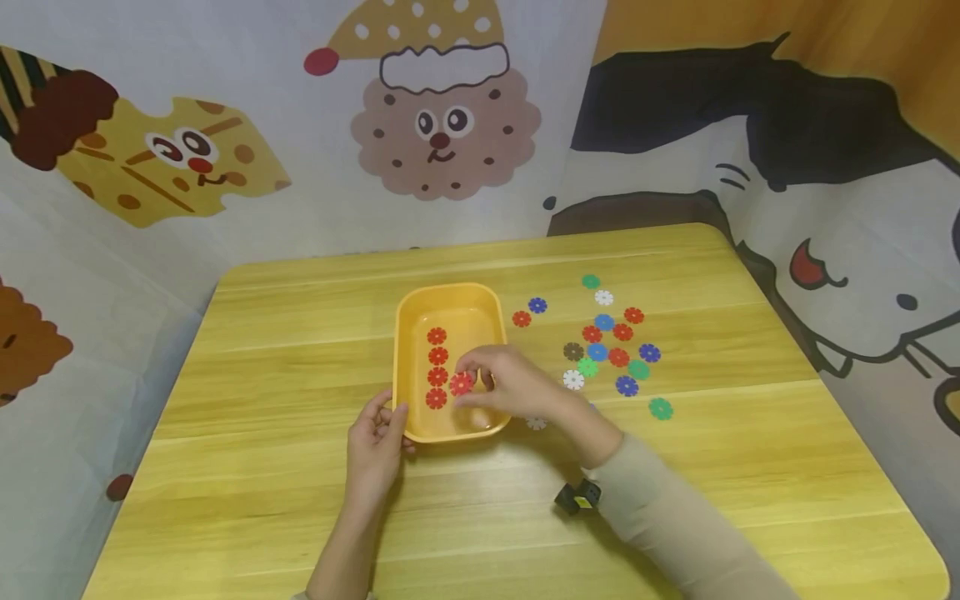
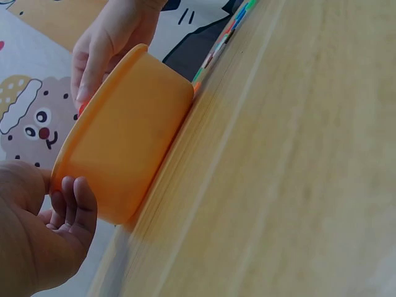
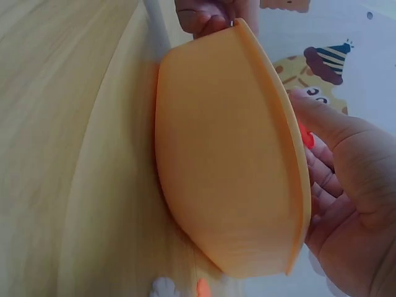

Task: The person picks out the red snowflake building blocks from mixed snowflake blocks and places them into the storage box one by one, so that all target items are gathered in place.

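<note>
A shallow yellow-orange plastic tray (image 1: 450,290) stands on the table. My left hand (image 1: 375,442) grips its near left corner, thumb over the rim and fingers around the outside. Inside the tray, several red notched discs (image 1: 437,356) lie in a column running away from me. Over the tray floor, just right of the column's near end, my right hand (image 1: 510,379) pinches another red notched disc (image 1: 462,383) between thumb and fingers. In the right wrist view the tray wall (image 3: 229,148) hides most of that disc.
Right of the tray, loose notched discs in blue, green, white, brown and red (image 1: 618,357) are scattered on the wooden table (image 1: 247,400). A small black device (image 1: 578,497) is at the right wrist. A cartoon-printed cloth (image 1: 292,100) hangs behind the table.
</note>
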The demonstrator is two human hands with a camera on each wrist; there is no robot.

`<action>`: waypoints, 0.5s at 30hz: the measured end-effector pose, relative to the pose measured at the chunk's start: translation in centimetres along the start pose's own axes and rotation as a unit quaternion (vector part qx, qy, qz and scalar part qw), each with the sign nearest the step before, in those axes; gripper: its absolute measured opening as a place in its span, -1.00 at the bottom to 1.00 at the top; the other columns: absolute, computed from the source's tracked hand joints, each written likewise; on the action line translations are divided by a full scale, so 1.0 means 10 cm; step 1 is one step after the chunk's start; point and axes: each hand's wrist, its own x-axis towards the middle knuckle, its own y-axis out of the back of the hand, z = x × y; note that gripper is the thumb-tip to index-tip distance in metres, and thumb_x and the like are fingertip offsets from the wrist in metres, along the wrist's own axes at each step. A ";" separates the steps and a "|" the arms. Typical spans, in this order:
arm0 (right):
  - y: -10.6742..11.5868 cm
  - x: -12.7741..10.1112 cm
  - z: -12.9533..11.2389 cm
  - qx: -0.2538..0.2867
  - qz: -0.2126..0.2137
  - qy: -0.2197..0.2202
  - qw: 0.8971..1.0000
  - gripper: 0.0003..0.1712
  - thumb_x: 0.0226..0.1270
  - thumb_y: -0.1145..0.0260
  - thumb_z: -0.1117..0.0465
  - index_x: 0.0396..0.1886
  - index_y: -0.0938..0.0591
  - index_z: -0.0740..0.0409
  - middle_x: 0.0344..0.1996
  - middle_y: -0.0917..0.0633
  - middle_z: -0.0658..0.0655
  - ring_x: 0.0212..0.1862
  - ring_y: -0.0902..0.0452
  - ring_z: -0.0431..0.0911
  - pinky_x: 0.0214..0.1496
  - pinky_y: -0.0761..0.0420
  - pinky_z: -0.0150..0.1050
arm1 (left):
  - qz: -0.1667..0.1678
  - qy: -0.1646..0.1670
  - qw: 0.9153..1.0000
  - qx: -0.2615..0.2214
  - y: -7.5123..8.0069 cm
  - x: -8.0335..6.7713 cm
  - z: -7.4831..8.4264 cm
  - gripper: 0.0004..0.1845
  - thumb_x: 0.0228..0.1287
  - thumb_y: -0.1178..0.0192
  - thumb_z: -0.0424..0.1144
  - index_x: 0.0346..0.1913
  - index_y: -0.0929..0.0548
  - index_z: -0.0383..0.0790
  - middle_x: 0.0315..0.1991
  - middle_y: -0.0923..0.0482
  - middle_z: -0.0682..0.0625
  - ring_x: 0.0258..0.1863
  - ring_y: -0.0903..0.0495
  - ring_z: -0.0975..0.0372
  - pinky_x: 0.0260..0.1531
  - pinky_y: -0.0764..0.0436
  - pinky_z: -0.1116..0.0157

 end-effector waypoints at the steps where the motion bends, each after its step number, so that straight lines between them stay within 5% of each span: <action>1: -0.01 0.02 0.00 -0.003 -0.002 0.001 1.000 -0.53 0.19 -0.57 0.07 0.01 -0.68 0.20 -0.25 -0.69 -0.04 -0.50 -0.45 -0.26 -0.37 -0.60 -0.38 | -0.001 -0.001 1.000 -0.001 0.00 0.00 0.00 -0.53 0.52 -0.18 -0.22 0.36 -0.45 -0.35 -0.28 -0.54 -0.28 -0.54 -0.58 0.26 -0.52 -0.74 0.34; 15: -0.21 0.25 -0.12 -0.034 -0.055 0.011 0.998 -0.62 0.18 -0.58 0.09 -0.08 -0.70 0.16 -0.32 -0.70 -0.07 -0.53 -0.43 -0.26 -0.41 -0.56 -0.42 | -0.003 -0.011 1.000 -0.005 0.00 0.00 0.00 -0.56 0.52 -0.18 -0.25 0.34 -0.47 -0.35 -0.32 -0.51 -0.29 -0.56 -0.56 0.27 -0.53 -0.73 0.36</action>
